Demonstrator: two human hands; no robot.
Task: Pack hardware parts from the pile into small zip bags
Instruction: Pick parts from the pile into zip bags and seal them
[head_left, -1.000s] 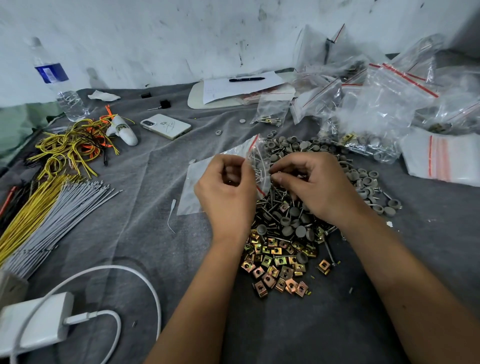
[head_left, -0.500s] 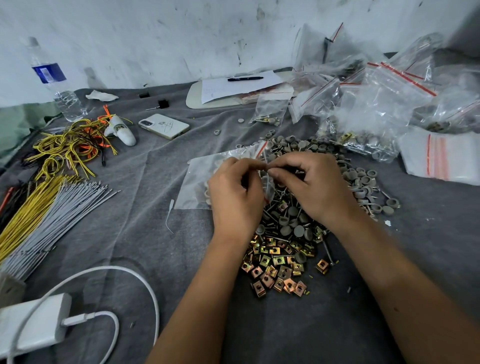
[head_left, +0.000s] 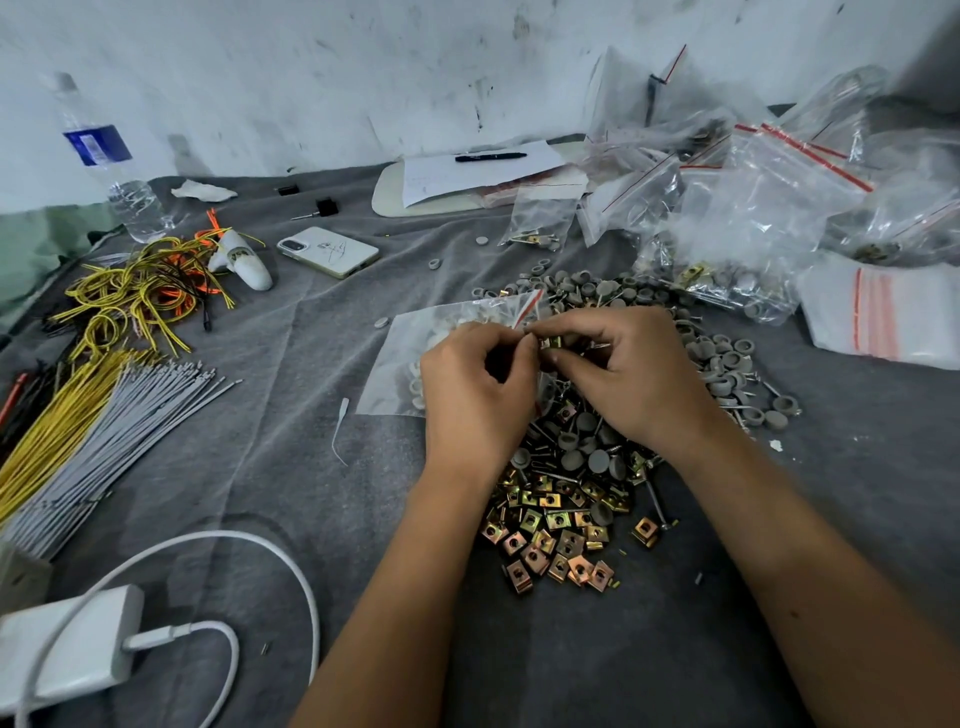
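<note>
A pile of hardware lies on the grey cloth: brass clip nuts in front, grey caps and screws behind. A small clear zip bag with a red strip at its mouth lies left of the pile and holds several grey caps. My left hand pinches the bag's mouth edge. My right hand meets it fingertip to fingertip and pinches a brass clip nut at the bag's mouth. Both hands hover over the back of the pile.
Filled zip bags heap at the back right, a stack of empty ones lies beside them. Yellow and grey wires, a phone, a water bottle, a charger with cable occupy the left.
The bag has sunk from tilted up to lying flatter on the cloth. Both hands have come down and closed together at its mouth; the right now pinches a clip nut there.
</note>
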